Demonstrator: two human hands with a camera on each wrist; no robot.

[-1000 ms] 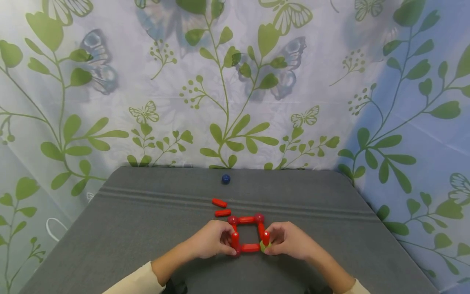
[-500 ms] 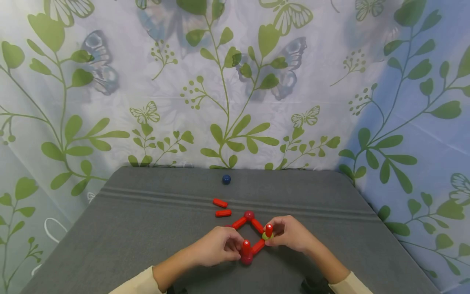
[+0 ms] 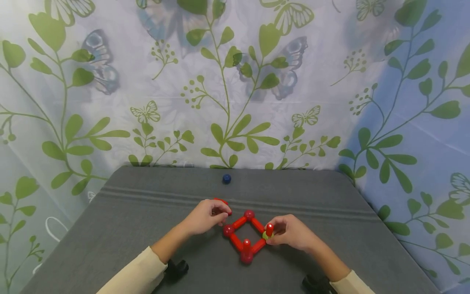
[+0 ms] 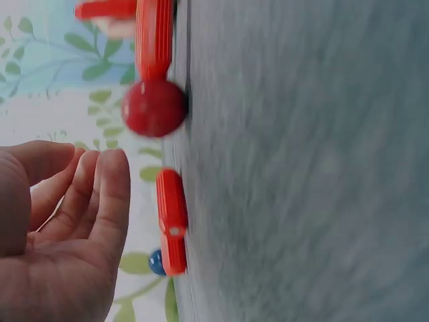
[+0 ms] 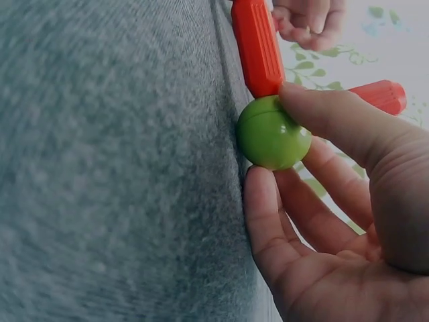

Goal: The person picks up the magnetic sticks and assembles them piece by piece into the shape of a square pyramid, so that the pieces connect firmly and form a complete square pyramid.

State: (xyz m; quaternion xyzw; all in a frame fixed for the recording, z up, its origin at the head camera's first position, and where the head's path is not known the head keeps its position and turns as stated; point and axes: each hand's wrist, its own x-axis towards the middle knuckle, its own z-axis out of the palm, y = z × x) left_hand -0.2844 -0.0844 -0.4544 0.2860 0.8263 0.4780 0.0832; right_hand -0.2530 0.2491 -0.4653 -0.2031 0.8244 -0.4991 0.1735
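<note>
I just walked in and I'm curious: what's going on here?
A person's right hand pinches the green ball at one corner of a square frame of red rods and balls. The left hand, holding nothing, hovers near two loose red rods. Upright red rods stand at two corners; a blue ball lies farther back.

Near left, a plain cream sleeve stops short of a bare left hand; near right, a matching sleeve and bare right hand. A black piece shows beside each.
</note>
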